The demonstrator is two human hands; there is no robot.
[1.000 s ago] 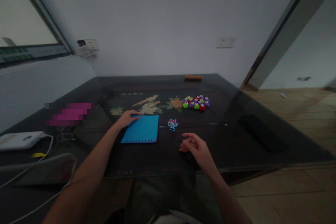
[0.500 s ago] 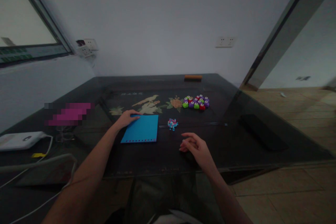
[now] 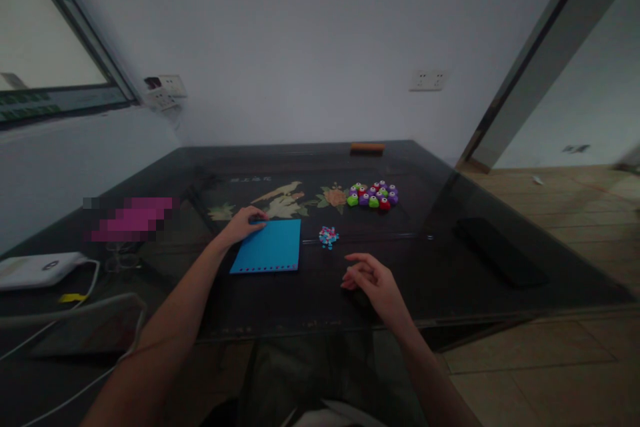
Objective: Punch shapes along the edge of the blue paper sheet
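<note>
The dark, glossy surface [image 3: 425, 280] stretches from the near edge, where the person sits, to the wall. Two bare arms come over that near edge: the left arm [image 3: 187, 307] reaches forward nearly straight, while the right arm [image 3: 415, 347] angles inward, bent at the wrist. One black slab [image 3: 500, 252] lies close to the right edge.

There's one blue sheet [image 3: 273, 247] flat on the surface, left of the middle and nearer the near edge than the far one. The left grip [image 3: 244, 225] sits on the sheet's far left corner, palm down, fingers along the far edge and thumb on top; I can't tell whether it pinches or just presses. The right grip [image 3: 373, 278] hangs half curled and loose by the near edge, nothing visible in it.

Past it, toward the far right corner, a dozen or so eyed toys [image 3: 373, 201] crowd together, green, purple and red, overlapping too much for me to count exactly. One orange bar [image 3: 367, 147] lies at the far edge. Beside the sheet sits one pile of tiny pieces [image 3: 329, 235], pink, white and blue, too small to count.
</note>
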